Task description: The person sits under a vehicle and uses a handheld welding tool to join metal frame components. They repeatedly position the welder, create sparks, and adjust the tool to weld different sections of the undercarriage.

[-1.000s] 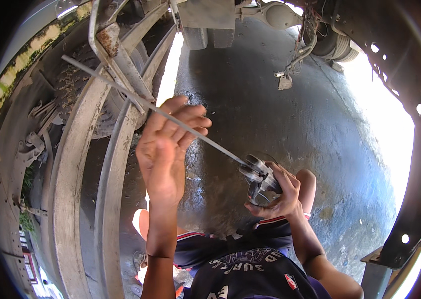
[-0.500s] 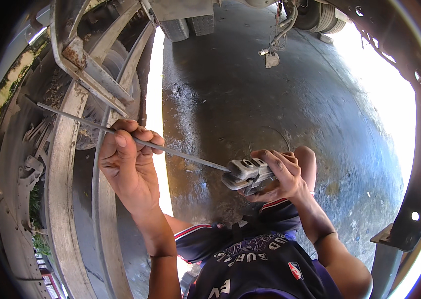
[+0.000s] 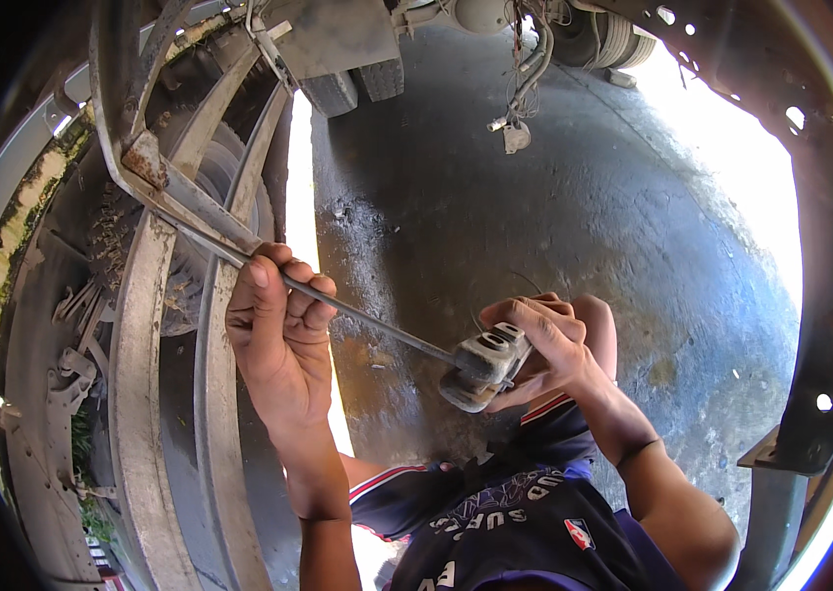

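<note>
My left hand (image 3: 283, 345) is closed around a thin grey welding rod (image 3: 387, 328), pinching it between thumb and fingers near its middle. The rod slants down to the right, and its lower end meets the jaws of a worn electrode holder (image 3: 480, 366). My right hand (image 3: 556, 343) wraps round that holder, thumb and fingers on its body. How deep the rod sits in the jaws cannot be made out. Its upper end runs in front of a metal bracket (image 3: 195, 202); whether they touch is unclear.
Long pale metal beams (image 3: 137, 374) run along my left, with a tyre (image 3: 239, 182) behind them. Loose wiring and a small housing (image 3: 516, 138) hang ahead. A dark metal frame (image 3: 825, 325) with holes curves along the right. Below lies a stained concrete floor (image 3: 436, 187).
The rod slopes more steeply toward the holder, and its upper end has come over the bracket. The holder has tilted and dropped slightly. Both hands keep their grip; the view has shifted.
</note>
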`<state>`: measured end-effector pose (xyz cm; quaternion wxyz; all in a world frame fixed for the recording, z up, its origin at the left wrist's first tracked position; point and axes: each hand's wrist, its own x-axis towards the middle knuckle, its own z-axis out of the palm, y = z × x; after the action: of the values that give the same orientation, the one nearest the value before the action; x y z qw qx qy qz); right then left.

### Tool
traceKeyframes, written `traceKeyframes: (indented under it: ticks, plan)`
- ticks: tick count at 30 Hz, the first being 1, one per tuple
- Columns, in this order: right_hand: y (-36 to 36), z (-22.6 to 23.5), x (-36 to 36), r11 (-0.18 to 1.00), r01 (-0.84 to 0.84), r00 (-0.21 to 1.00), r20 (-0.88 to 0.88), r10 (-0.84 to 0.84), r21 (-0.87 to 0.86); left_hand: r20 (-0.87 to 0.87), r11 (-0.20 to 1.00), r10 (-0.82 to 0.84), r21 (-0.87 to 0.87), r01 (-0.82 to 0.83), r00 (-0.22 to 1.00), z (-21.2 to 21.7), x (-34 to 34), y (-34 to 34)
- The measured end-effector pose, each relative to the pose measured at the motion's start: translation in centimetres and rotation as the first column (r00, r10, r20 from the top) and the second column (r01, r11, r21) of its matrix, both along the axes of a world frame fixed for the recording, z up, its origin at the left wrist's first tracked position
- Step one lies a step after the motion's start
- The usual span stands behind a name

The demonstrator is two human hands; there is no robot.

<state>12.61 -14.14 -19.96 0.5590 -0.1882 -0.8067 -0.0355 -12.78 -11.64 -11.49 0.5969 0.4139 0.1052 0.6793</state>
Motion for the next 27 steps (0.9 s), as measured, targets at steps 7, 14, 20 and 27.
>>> traceKeyframes:
  ticks: [7, 14, 20, 27]
  plan:
    - [-0.3, 0.6, -0.2, 0.999, 0.018, 0.998, -0.063, -0.02, -0.038, -0.032, 0.999, 0.035, 0.014, -0.035, 0.999, 0.2, 0.1, 0.0]
    - [-0.5, 0.2, -0.5, 0.997, 0.062, 0.998, -0.029, -0.063, -0.043, -0.107, 0.986, 0.153, 0.079, -0.145, 0.982, 0.3, -0.6, -0.2]
    - [-0.5, -1.1, -0.4, 0.993, 0.097, 0.994, -0.037, -0.099, -0.062, -0.2, 0.976, 0.214, 0.083, -0.201, 0.956, 1.0, -0.5, -0.4]
    - [-0.6, -1.9, -1.0, 0.988, 0.125, 0.99, -0.058, -0.131, -0.09, -0.376, 0.94, 0.342, 0.153, -0.306, 0.861, 2.0, -0.9, -1.0]
